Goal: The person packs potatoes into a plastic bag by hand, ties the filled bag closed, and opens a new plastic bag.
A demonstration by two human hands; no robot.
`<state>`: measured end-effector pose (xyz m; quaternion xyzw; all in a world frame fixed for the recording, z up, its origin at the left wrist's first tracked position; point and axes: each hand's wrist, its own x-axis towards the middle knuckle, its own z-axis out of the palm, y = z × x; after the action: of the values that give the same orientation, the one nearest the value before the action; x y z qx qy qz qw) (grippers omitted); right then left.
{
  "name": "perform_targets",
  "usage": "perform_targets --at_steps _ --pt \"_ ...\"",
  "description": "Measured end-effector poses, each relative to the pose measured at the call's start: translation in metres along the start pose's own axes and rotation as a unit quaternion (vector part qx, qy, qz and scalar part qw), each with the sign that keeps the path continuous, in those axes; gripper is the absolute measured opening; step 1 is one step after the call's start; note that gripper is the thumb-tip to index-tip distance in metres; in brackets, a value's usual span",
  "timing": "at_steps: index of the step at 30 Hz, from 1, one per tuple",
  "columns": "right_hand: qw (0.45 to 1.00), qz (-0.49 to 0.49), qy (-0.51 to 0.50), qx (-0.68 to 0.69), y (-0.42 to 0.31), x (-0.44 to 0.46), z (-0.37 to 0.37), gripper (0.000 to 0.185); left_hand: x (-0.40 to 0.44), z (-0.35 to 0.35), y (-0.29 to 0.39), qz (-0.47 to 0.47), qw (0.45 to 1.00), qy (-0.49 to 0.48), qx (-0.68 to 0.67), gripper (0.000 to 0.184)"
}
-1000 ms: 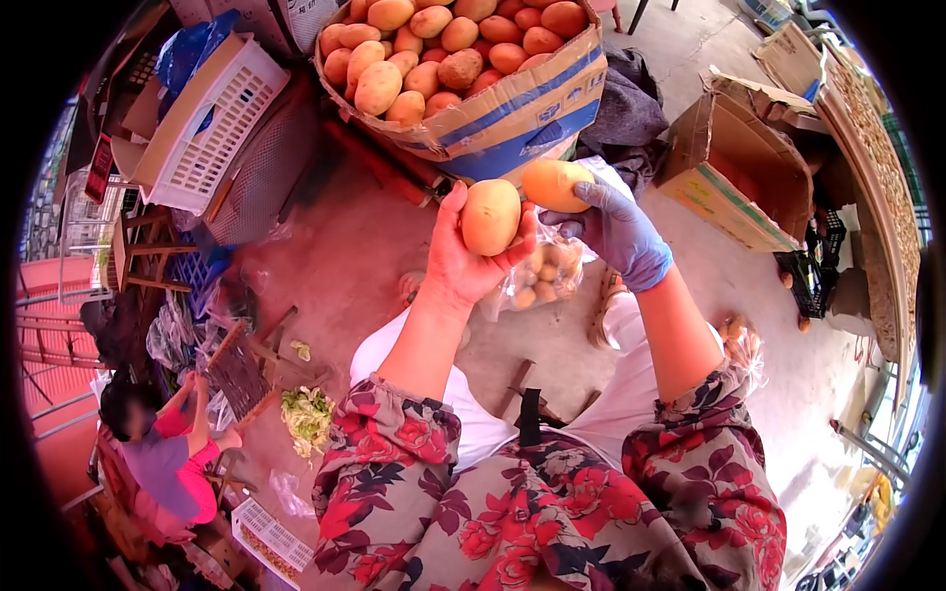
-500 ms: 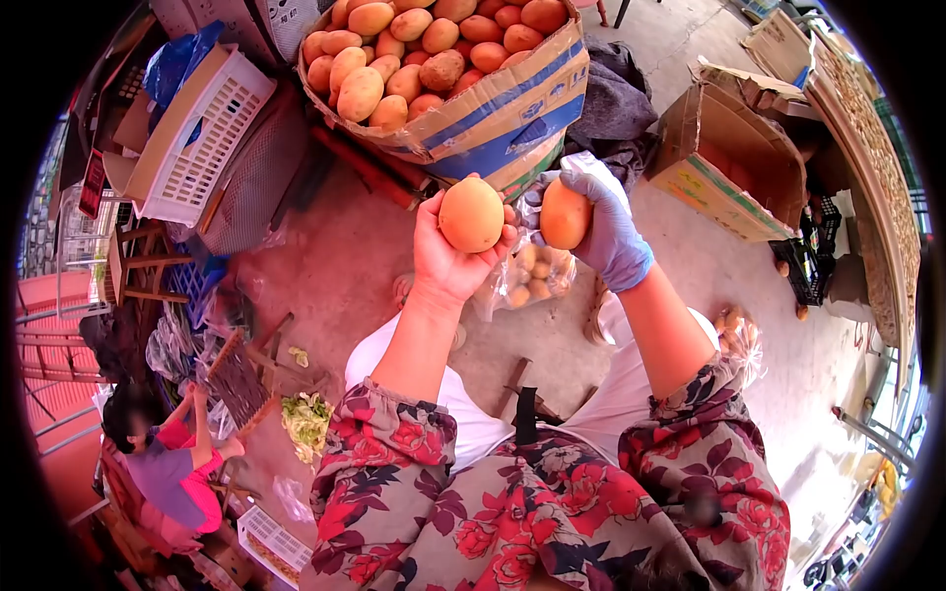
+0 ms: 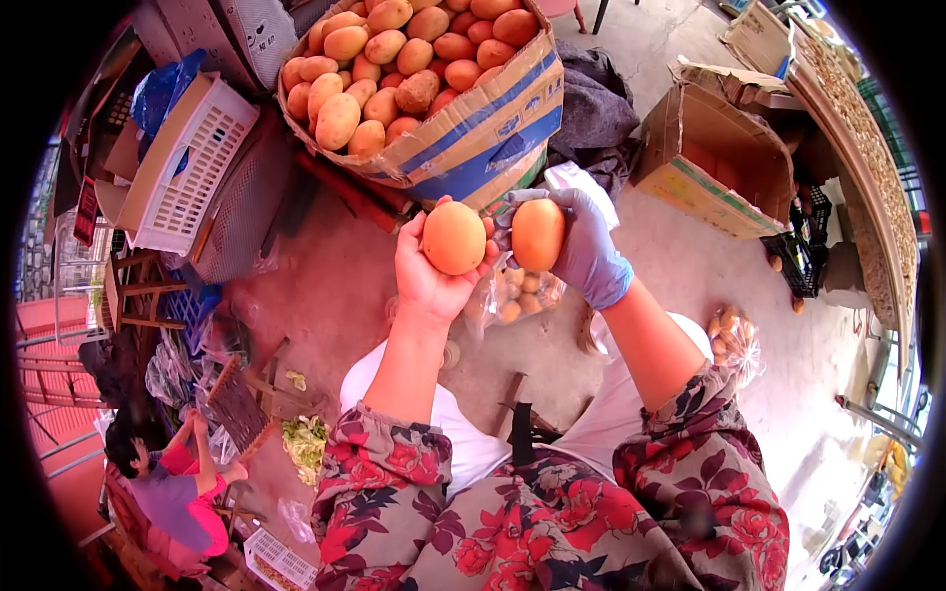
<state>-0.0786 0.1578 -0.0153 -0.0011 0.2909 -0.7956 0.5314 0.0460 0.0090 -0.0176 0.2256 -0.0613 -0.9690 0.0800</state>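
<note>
My bare left hand [image 3: 424, 276] is closed around a large, smooth, orange-tinted potato [image 3: 453, 238]. Beside it, my right hand [image 3: 594, 244], in a blue-grey glove, grips a second, slightly smaller potato [image 3: 538, 234] by its sides. The two potatoes are held close together but apart. Just beyond them stands a cardboard box [image 3: 490, 126] heaped with similar potatoes, one of which [image 3: 418, 91] has rough brown skin. Below my hands, partly hidden by them, a clear plastic bag [image 3: 516, 297] holds smaller potatoes on the floor.
An open cardboard box [image 3: 680, 187] stands at the right, near a black crate [image 3: 813, 241]. Another bag of potatoes [image 3: 734, 340] lies beside my leg. At the left are a white plastic basket [image 3: 177, 202] and a wooden stool [image 3: 148, 291]. A seated person [image 3: 177, 492] is at lower left.
Both hands, still holding their potatoes, have shifted slightly left and down in view, and the right potato is turned more upright. The surroundings have also shifted with the camera.
</note>
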Motion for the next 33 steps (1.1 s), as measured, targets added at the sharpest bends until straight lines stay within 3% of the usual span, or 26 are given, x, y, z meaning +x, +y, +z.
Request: perform_targets --at_steps 9,15,18,19,22,26,29,32,33 --pt "0.961 -0.169 -0.118 -0.185 0.009 -0.004 -0.002 0.038 0.003 0.011 -0.008 0.128 0.979 -0.029 0.158 0.027" --pt "0.951 -0.157 -0.156 -0.215 0.007 -0.006 0.001 0.039 0.002 0.011 -0.010 0.161 0.967 -0.041 0.192 0.028" --pt "0.945 -0.139 -0.122 -0.270 0.007 -0.009 0.008 0.041 0.002 0.015 -0.011 0.186 0.959 -0.034 0.212 0.028" --pt "0.917 -0.155 -0.133 -0.343 0.004 -0.010 0.011 0.048 0.008 0.006 -0.010 0.206 0.951 -0.020 0.230 0.029" --pt "0.919 -0.136 -0.124 -0.350 0.015 -0.008 0.012 0.059 0.012 0.001 -0.009 0.230 0.936 0.021 0.265 0.029" --pt "0.962 -0.066 -0.128 -0.232 0.021 -0.012 0.017 0.074 0.006 0.015 -0.018 0.268 0.905 0.034 0.329 0.025" --pt "0.946 -0.101 -0.115 -0.286 0.029 -0.007 0.007 0.081 0.003 0.014 -0.025 0.256 0.864 0.008 0.433 0.023" --pt "0.957 -0.082 -0.096 -0.262 0.031 -0.005 0.003 0.084 0.007 -0.001 -0.025 0.329 0.760 -0.089 0.554 0.023" --pt "0.971 -0.069 -0.087 -0.210 0.027 -0.006 0.006 0.078 0.002 0.002 -0.022 0.277 0.792 -0.110 0.533 0.026"
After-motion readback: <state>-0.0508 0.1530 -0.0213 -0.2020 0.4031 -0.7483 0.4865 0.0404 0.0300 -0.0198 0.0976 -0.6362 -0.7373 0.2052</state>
